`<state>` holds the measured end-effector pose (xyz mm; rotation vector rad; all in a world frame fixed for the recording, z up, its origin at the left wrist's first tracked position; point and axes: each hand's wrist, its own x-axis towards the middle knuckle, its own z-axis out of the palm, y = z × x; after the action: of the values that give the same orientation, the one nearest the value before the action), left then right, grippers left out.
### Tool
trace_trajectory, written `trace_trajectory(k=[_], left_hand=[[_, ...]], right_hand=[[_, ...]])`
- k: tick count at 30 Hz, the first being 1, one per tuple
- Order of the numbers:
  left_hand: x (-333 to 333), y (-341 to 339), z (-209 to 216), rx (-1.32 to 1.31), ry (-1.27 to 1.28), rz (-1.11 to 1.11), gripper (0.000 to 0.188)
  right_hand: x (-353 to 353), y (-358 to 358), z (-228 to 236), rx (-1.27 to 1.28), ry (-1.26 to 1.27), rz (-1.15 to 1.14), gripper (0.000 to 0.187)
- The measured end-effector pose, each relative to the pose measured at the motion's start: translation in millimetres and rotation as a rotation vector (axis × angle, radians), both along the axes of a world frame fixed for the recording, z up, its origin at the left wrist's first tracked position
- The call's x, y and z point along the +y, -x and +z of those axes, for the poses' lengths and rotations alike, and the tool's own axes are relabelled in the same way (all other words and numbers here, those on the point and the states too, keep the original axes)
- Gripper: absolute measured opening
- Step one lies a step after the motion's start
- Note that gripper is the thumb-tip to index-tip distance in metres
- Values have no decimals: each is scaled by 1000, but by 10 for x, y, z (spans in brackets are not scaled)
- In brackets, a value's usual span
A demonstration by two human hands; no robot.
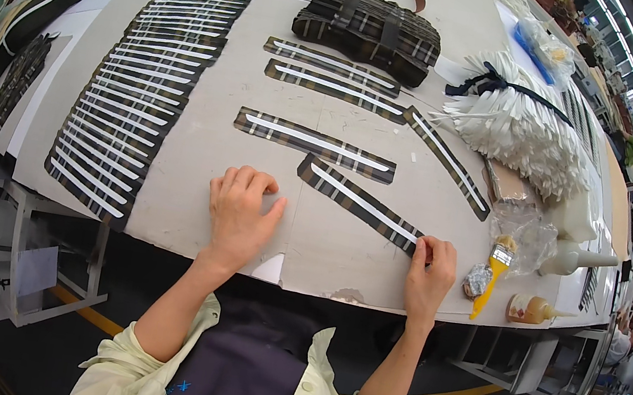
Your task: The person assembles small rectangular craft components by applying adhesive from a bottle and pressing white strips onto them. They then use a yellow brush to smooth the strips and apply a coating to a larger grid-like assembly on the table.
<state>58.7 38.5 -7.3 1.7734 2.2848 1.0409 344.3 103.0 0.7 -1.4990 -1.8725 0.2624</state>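
My right hand (430, 277) pinches the near right end of a dark plaid fabric strip (357, 203) between thumb and index finger. A narrow white strip runs along the middle of this piece, which lies slanted on the table. To its left, my left hand (242, 212) rests over the tabletop with loosely curled fingers, the thumb apart and nothing seen in it. Just beyond the hands lies another plaid strip (317, 146) with a white strip on it. Farther off are two more, an upper plaid strip (334, 67) and a lower one (334, 91), plus a slanted one (448, 163) at right.
Overlapping plaid strips (134, 83) with white bands fill the table's left. A tied plaid bundle (369, 31) sits at the back, beside a tied white bundle (522, 119). At right are a yellow-handled brush (495, 273), a squeeze bottle (532, 309) and a white nozzle bottle (574, 259).
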Motion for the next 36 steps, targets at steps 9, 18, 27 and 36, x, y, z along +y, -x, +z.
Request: trace_trajectory(k=[9,18,27,36], left_hand=[[493,-242,-89,26,-47,-11,19],[384,-141,5,-237,10,15,9],[129,53,151,-523,49,82,37],[139,100,5,-377,28,97,39]], right_hand=[[18,-113,10,-45,8,22,4],[19,-423,35,40,62,-154,5],[-62,168,92,-31,-130,181,19],[-119,185,-80,-171,-126,162,24]])
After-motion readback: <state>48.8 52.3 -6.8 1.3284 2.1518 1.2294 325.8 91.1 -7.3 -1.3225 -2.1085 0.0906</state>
